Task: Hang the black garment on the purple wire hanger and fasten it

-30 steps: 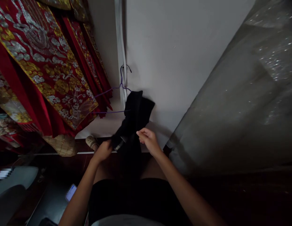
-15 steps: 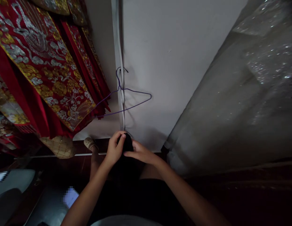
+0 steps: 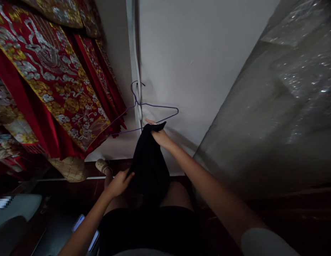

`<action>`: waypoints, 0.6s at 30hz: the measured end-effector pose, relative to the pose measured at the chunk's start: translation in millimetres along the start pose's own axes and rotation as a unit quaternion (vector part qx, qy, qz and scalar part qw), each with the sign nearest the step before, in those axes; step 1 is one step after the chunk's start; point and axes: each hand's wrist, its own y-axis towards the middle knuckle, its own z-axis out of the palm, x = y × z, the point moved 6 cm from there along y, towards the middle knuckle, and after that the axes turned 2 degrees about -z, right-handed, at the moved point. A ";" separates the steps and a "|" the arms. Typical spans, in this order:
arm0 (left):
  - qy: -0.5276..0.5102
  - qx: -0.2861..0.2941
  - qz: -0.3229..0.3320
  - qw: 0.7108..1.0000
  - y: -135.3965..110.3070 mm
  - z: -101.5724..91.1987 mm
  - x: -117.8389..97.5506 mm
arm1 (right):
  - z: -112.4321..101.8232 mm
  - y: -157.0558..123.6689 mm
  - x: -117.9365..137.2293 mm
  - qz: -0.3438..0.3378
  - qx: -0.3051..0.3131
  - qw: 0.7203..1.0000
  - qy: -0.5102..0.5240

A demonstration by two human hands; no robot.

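Near purple hanger (image 3: pixel 162 106): left hand (image 3: pixel 118 183) pinching side of black cloth (image 3: pixel 150 163); right hand (image 3: pixel 161 138) at top, grip unclear; best keep fabric spread, untwisted.

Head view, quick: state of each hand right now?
Left hand: closed on an edge of the black cloth.
Right hand: partly covered by the cloth; open or closed cannot be told.
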 end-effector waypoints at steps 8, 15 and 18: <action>0.155 -0.058 -0.035 0.986 -4.1 -72.5 -5.7 | -26.6 8.2 -44.8 0.022 -0.054 0.997 -0.053; 0.171 -0.194 0.030 0.966 9.5 -141.5 -37.0 | -24.5 -2.1 -5.7 0.027 -0.034 0.994 -0.099; 0.132 -0.263 0.072 0.953 24.1 -162.4 -62.0 | -17.5 -8.1 -0.9 0.057 -0.045 0.996 -0.055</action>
